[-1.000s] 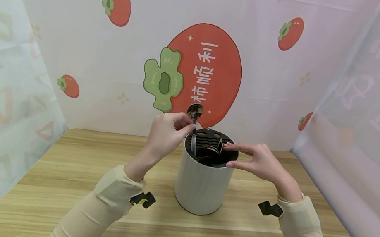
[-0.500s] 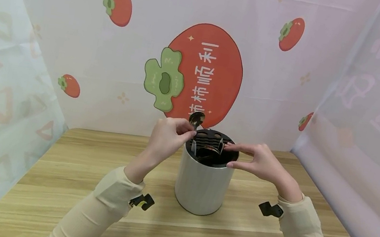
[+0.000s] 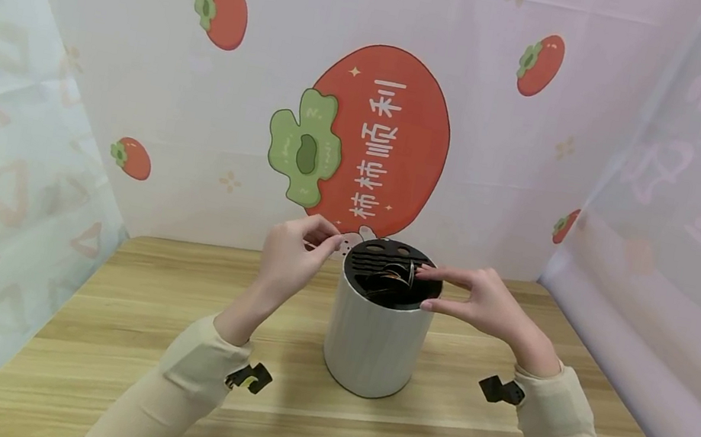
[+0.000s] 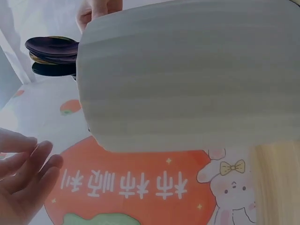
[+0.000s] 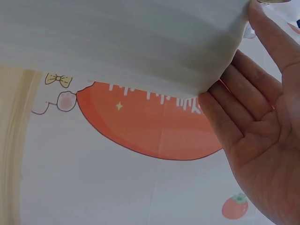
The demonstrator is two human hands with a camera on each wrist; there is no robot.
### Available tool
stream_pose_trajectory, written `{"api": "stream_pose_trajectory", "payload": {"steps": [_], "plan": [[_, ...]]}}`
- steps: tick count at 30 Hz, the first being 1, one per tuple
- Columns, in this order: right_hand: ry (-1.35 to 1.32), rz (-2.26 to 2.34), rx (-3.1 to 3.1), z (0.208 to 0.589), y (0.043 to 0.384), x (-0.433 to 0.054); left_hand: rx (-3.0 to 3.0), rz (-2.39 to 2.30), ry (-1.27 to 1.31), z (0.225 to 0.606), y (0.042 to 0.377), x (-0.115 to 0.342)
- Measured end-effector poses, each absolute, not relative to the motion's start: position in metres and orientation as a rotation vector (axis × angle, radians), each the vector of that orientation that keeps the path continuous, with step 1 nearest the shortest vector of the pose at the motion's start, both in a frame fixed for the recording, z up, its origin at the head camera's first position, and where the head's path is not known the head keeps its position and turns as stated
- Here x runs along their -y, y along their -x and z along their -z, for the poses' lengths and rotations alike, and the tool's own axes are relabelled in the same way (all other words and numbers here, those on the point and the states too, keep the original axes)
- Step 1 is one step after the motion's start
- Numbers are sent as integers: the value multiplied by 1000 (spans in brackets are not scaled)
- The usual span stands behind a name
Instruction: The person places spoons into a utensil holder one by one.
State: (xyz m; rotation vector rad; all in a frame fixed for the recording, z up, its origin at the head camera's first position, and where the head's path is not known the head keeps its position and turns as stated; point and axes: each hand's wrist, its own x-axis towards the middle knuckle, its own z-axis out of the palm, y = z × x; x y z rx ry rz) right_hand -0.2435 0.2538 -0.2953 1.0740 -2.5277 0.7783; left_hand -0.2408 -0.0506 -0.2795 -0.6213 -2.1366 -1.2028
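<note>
A pale cylindrical cutlery holder (image 3: 375,346) with a black slotted top (image 3: 368,256) stands upright on the table. Several dark, shiny spoons (image 4: 54,51) protrude bowl-first from its top in the left wrist view; from the head their bowls overlap and look partly hidden. Left of the rim, my left hand (image 3: 291,259) hovers apart from the holder, its fingers loosely bent and holding nothing. My right hand (image 3: 482,302) spans the holder's right rim with nearly straight fingers. Its thumb touches the front edge, and its fingertips lie close beside the spoons.
Wood-grain table (image 3: 287,432) lies under the holder. Behind it hangs a white backdrop (image 3: 258,103) printed with persimmons, and pale fabric sides (image 3: 676,227) enclose the space. Small black devices (image 3: 501,390) sit at both wrists.
My left hand lowered a spoon into the holder, let it go and drew back to the left. The spoon's bowl no longer stands high above the rim. My right hand stayed in place.
</note>
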Motion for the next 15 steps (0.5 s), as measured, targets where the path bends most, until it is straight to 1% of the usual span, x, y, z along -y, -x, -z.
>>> {"api": "stream_pose_trajectory", "payload": {"steps": [9,15], "plan": [[-1065,-778,2447,298,241,-257,2024,1148,598,292,246,61],[-941,-777,2286,312,238,-266,1979,1027,577,303,251,73]]}}
